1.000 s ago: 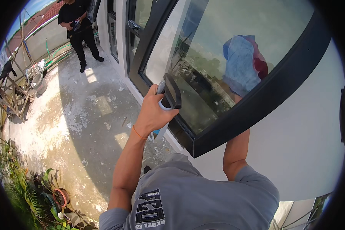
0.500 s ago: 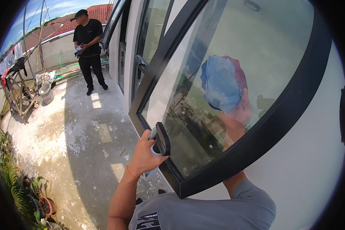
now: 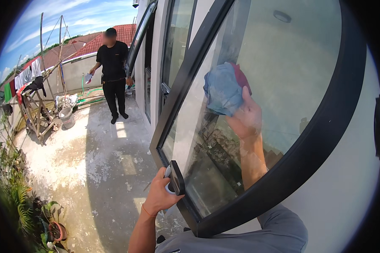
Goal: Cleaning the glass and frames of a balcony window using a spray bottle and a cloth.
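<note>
Holding the cloth (image 3: 223, 89) to its upper left behind the glass (image 3: 302, 76), the right hand (image 3: 248, 118) was nearer, while the left hand (image 3: 158, 192) gripped a bottle (image 3: 178, 179).

Looks like home terrace, outdoors: patchy concrete floor (image 3: 69, 177), laundry (image 3: 24, 79) hung up, potted plant (image 3: 57, 231), tiled roofs (image 3: 125, 35) past low wall (image 3: 75, 78).

- A spray bottle (image 3: 177, 178) is gripped by the left hand (image 3: 157, 193), beside the black window frame (image 3: 283, 185).
- Behind the glass (image 3: 295, 76), a blue-and-red cloth (image 3: 223, 89) is held by the right hand (image 3: 247, 114).
- Beyond the left hand, a co-worker (image 3: 113, 63) is seen.
</note>
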`<state>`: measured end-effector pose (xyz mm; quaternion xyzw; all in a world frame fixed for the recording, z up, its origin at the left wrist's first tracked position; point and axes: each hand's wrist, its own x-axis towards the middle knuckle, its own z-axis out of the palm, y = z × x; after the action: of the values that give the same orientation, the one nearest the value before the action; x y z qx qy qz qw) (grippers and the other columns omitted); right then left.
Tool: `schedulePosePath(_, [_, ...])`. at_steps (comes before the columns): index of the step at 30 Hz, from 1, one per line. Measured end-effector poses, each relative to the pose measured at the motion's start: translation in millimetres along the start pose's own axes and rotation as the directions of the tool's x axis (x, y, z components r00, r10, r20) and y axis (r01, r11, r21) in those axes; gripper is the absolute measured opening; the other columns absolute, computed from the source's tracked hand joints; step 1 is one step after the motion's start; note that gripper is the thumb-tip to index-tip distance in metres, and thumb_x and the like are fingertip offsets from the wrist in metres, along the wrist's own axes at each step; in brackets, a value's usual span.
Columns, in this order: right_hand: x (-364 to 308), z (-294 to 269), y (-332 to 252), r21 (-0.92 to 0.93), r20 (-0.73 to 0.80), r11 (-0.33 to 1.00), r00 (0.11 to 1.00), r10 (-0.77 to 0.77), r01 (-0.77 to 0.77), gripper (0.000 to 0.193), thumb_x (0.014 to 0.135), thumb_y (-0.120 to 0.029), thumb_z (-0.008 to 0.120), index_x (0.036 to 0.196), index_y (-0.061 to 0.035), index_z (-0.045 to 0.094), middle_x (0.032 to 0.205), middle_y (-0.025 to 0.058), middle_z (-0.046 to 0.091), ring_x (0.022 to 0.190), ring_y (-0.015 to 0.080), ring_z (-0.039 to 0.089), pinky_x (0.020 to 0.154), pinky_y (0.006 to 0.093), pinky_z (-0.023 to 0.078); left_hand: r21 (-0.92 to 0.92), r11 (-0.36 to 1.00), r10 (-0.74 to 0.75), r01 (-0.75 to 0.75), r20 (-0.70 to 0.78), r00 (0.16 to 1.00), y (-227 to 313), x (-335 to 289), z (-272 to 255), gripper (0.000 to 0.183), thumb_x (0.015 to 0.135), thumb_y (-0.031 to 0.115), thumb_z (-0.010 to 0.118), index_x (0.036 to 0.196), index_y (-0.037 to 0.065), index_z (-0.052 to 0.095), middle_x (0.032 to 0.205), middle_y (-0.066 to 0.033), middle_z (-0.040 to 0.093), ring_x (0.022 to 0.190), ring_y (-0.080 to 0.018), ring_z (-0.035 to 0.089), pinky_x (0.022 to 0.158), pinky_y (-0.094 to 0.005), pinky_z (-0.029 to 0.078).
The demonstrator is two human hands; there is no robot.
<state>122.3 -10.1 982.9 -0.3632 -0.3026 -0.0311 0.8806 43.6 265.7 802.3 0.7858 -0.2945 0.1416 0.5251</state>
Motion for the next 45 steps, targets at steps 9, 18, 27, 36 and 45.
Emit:
schedulePosePath(9, [69,-37,30,-0.051,0.056,0.994,0.994,0.096,-0.093,0.048,0.110,-0.027,0.042,0.152,-0.0052,0.041,0.144,0.0085,0.057,0.131,0.0245,0.055,0.113,0.0422,0.039,-0.097,0.992,-0.076,0.077,0.015,0.997,5,4,3,0.025,0.062,0.009,0.083,0.082,-0.002,0.070,0.104,-0.0154,0.057,0.100,-0.0336,0.058,0.088,-0.0400,0.048])
schedulePosePath(18, [46,90,-164,-0.184,0.237,0.817,0.831,-0.503,0.547,0.047,0.111,-0.029,0.033,0.154,-0.0109,0.039,0.148,0.0064,0.051,0.137,0.0269,0.047,0.117,0.0461,0.032,-0.131,0.989,-0.066,0.067,0.014,0.998,17,4,13,0.022,0.064,0.009,0.081,0.081,0.000,0.070,0.103,-0.0148,0.058,0.098,-0.0336,0.059,0.087,-0.0399,0.049])
schedulePosePath(27, [237,27,-224,-0.852,0.426,0.113,0.803,-0.417,0.511,0.043,0.110,-0.020,0.030,0.147,-0.0053,0.046,0.150,0.0083,0.049,0.139,0.0270,0.045,0.118,0.0453,0.033,-0.068,0.997,-0.054,0.047,-0.104,0.993,24,2,20,0.019,0.061,0.004,0.078,0.072,0.001,0.062,0.093,-0.0088,0.058,0.088,-0.0264,0.061,0.079,-0.0360,0.049])
schedulePosePath(36, [202,124,-371,-0.061,0.575,0.763,0.648,-0.500,0.643,0.042,0.109,-0.017,0.031,0.143,-0.0041,0.050,0.138,0.0092,0.059,0.132,0.0257,0.053,0.110,0.0416,0.042,-0.062,0.983,-0.177,0.175,-0.034,0.984,18,2,21,0.028,0.064,0.010,0.081,0.089,0.000,0.074,0.107,-0.0147,0.059,0.102,-0.0339,0.060,0.091,-0.0400,0.049])
schedulePosePath(45, [347,68,-312,-0.768,0.362,0.254,0.726,-0.585,0.588,0.042,0.109,-0.019,0.031,0.144,-0.0041,0.050,0.138,0.0092,0.059,0.131,0.0264,0.054,0.110,0.0424,0.042,-0.039,0.970,-0.241,0.239,-0.056,0.969,30,1,20,0.031,0.064,0.012,0.081,0.092,-0.001,0.074,0.111,-0.0146,0.060,0.105,-0.0343,0.060,0.093,-0.0410,0.048])
